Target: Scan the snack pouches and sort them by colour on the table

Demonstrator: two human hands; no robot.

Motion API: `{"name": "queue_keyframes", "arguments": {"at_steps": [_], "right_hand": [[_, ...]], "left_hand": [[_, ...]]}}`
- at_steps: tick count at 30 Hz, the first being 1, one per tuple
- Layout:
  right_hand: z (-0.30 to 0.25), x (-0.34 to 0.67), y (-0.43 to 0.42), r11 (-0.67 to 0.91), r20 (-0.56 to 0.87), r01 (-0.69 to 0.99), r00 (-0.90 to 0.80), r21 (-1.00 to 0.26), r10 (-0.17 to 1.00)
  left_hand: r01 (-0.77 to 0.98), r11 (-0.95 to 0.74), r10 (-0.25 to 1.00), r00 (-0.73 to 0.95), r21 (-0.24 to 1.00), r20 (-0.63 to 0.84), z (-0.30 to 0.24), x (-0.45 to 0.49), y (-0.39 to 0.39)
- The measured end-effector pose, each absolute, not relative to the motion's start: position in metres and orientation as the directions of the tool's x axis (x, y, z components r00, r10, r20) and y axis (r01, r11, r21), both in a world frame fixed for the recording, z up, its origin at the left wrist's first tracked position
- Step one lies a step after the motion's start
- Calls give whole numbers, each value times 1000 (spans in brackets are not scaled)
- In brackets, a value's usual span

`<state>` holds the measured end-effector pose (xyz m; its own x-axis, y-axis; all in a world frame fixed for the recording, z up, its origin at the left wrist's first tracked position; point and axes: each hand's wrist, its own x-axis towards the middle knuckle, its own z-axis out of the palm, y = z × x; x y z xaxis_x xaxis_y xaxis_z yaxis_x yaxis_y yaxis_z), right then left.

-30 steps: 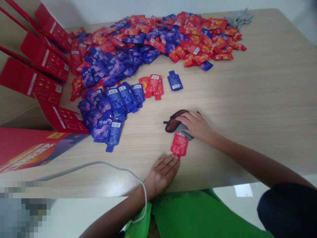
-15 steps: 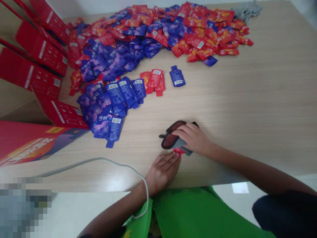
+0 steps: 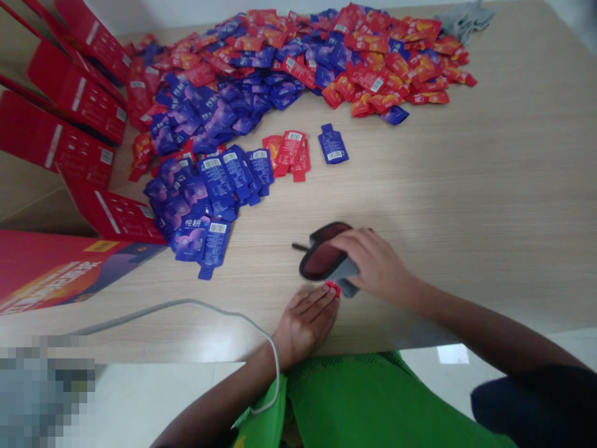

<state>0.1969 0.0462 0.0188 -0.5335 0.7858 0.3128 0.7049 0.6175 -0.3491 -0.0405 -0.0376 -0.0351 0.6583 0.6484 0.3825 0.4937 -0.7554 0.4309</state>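
My right hand (image 3: pixel 377 258) is closed on what look like sunglasses (image 3: pixel 321 260), with dark reddish lenses, a black rim and a grey part under my fingers. They are raised and tilted just above the table. Close by on the left, my left hand (image 3: pixel 310 316) rests low on the table, its fingers pressed together on a red sachet (image 3: pixel 333 289). Only a small bit of that sachet shows past the fingertips; my hand covers the rest. Ahead of both hands, a single blue sachet (image 3: pixel 333 144) lies beside a few red sachets (image 3: pixel 291 151).
A long heap of red and blue sachets (image 3: pixel 280 59) spans the back. Blue sachets (image 3: pixel 217 177) overlap at left, near open red boxes (image 3: pixel 86 102) and a large printed box (image 3: pixel 41 270). A grey cable (image 3: pixel 186 302) crosses the front left; grey cloth (image 3: pixel 466 22) lies far right.
My right hand has lifted and tilted the sunglasses slightly, shifting them a little to the left. My left hand has stayed almost still over the red sachet.
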Motion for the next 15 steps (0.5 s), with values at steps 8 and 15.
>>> {"name": "queue_keyframes", "arguments": {"at_steps": [8, 15], "right_hand": [[-21, 196, 49, 643, 181, 712, -619, -283, 765], [-8, 247, 111, 432, 300, 872, -358, -231, 884]], "left_hand": [[486, -766, 635, 673, 420, 379, -31, -39, -36], [520, -757, 648, 677, 395, 349, -23, -36, -33]]}}
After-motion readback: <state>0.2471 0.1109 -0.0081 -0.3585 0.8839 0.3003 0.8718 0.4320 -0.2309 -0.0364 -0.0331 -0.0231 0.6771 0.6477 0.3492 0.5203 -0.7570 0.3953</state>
